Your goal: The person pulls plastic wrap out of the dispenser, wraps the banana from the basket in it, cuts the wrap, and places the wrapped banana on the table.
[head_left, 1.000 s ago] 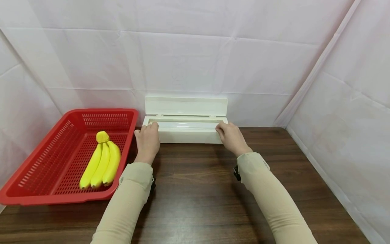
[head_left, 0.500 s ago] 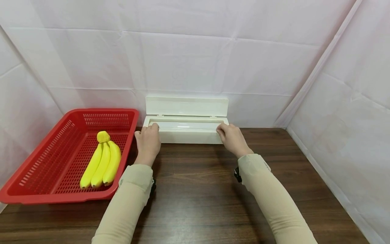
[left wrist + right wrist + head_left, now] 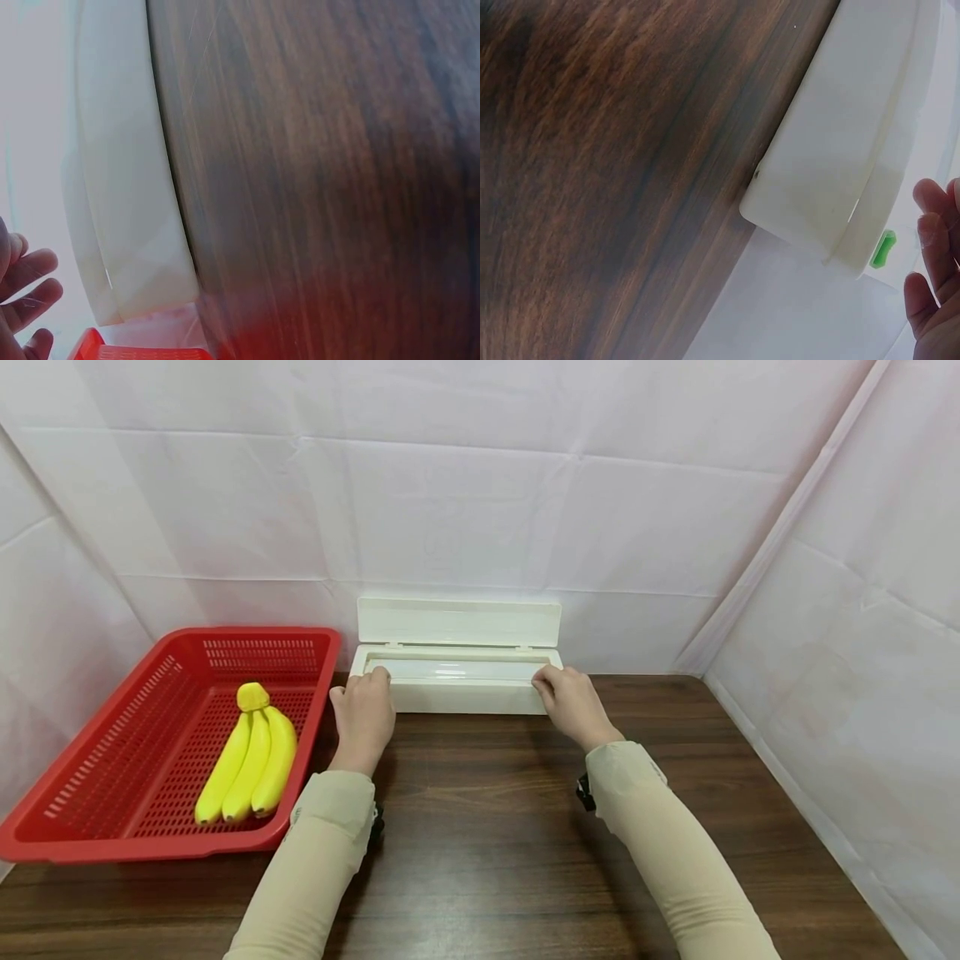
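A long white plastic wrap dispenser (image 3: pixel 465 697) stands against the back wall, its hinged lid (image 3: pixel 459 621) tipped up and back. Inside the long opening shows a pale, shiny sheet of plastic wrap (image 3: pixel 457 670). My left hand (image 3: pixel 363 714) is at the dispenser's left end, fingers bent over the opening, pinching the film's edge. At the right end my right hand (image 3: pixel 573 702) pinches the other side of it between thumb and fingers. The clear film hardly shows at the fingertips. A small green piece (image 3: pixel 883 249) sits on the dispenser's end in the right wrist view.
Left of the dispenser stands a red plastic basket (image 3: pixel 90 847) with a bunch of yellow bananas (image 3: pixel 251 768) in it. The dark wooden table (image 3: pixel 480 843) extends in front of the arms. White cloth walls (image 3: pixel 450 510) close off the back and sides.
My left hand has drawn back very slightly toward me from the dispenser's opening. The right hand, dispenser and basket look nearly unchanged.
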Demonstrator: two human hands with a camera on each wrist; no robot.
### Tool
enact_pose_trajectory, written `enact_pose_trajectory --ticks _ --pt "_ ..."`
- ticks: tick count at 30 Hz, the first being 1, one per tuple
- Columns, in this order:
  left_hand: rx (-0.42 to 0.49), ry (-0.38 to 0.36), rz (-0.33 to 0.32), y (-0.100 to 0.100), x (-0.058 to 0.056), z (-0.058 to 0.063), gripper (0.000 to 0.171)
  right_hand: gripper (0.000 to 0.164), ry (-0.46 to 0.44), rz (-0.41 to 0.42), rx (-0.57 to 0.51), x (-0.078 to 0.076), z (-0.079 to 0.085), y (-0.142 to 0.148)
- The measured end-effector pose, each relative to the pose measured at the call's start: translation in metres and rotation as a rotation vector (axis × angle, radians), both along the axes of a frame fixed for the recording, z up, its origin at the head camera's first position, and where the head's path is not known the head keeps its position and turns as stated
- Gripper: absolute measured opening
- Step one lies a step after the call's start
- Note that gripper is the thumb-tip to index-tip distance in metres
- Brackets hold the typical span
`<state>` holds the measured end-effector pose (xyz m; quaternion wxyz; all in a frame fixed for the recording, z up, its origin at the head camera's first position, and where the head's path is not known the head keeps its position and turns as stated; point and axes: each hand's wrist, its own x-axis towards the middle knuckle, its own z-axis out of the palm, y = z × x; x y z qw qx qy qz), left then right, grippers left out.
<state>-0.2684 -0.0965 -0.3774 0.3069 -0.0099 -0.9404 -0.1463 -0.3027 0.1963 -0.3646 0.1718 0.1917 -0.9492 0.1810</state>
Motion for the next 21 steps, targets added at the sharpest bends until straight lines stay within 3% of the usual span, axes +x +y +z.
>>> enact_pose_trajectory --ticks 7,21 --pt "0.01 0.027 -0.003 0.0003 0.0018 -0.0004 0.006 0.018 -0.007 -0.004 0.0 0.0012 -0.0004 0.0005" --pt "0.028 -0.003 0.002 0.0016 0.005 0.0009 0.008 0.022 -0.025 -0.012 -0.023 0.0051 -0.0026 0.0018"
